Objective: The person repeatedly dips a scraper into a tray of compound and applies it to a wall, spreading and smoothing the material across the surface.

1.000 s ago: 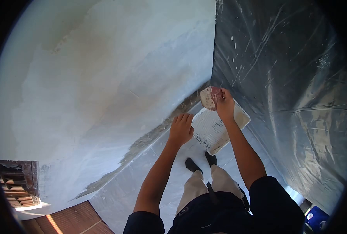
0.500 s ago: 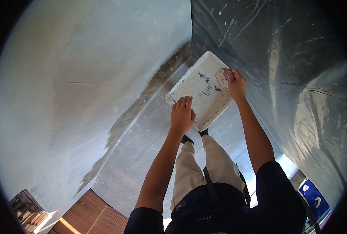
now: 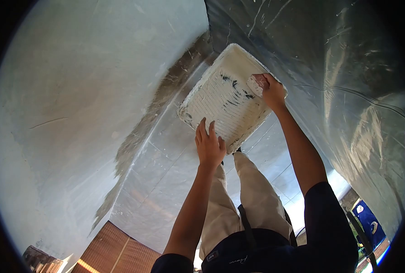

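A paint tray (image 3: pixel 218 107) with a ribbed slope, coated in off-white paint with dark streaks, is tilted in front of my legs. At its right rim, my right hand (image 3: pixel 273 92) is closed on a flat reddish-brown piece (image 3: pixel 258 84) smeared with white paint; I cannot tell what kind of tool it is. My left hand (image 3: pixel 208 144) is at the near-left edge of the tray, its fingers spread apart and its fingertips overlapping the ribbed surface in this view.
On the left stands a pale wall (image 3: pixel 84 91) with a rough brown-grey strip (image 3: pixel 150 113) along its base. Dark plastic sheeting (image 3: pixel 311 59) hangs on the right. Grey floor panels (image 3: pixel 152 182) lie below, with reddish-brown slats (image 3: pixel 107 248) at lower left.
The tray looks larger and sits further left in view. My left hand's fingers have spread apart from being close together. My right hand still grips the reddish-brown piece.
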Demonstrator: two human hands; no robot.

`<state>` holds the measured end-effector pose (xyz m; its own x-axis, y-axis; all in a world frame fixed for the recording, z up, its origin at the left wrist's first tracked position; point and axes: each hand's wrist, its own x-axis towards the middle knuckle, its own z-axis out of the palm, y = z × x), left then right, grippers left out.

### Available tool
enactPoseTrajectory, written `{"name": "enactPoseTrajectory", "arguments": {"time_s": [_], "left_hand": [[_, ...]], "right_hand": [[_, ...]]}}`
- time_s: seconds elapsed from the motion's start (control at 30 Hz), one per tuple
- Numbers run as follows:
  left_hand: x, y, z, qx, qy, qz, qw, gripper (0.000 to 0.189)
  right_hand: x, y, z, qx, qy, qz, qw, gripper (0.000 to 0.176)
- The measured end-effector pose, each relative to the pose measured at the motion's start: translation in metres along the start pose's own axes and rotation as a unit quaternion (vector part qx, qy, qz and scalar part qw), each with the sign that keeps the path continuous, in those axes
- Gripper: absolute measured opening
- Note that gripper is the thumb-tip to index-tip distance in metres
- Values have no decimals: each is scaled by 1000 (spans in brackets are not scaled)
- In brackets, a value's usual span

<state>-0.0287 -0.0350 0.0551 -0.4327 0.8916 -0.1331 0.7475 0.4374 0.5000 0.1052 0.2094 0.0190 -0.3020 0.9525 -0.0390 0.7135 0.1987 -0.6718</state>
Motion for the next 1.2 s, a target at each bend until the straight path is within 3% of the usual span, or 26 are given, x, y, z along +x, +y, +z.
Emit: {"name": "enactPoseTrajectory", "arguments": {"time_s": [0.13,0.37,0.6,0.8,1.1,1.2], "left_hand": [[-8,1,12,7,15,-2,1000,65],[-5,-1,34,-17,93,-103,990,74],[1,-1,50,-110,132,-182,968,77],[4,0,57,-118,111,-243,956,76],[5,-3,65,-108,115,-256,954,76],[5,-3,65,-97,111,-261,954,76]], "right_hand": [[6,0,6,-13,-7,14,1000,28],[13,16,14,-32,-8,-39,999,30],[11,23,10,-57,-4,-21,998,30],[11,23,11,-48,3,-12,999,30],[16,27,11,-22,-23,7,999,30],[14,24,12,-52,-5,-43,998,30]]}}
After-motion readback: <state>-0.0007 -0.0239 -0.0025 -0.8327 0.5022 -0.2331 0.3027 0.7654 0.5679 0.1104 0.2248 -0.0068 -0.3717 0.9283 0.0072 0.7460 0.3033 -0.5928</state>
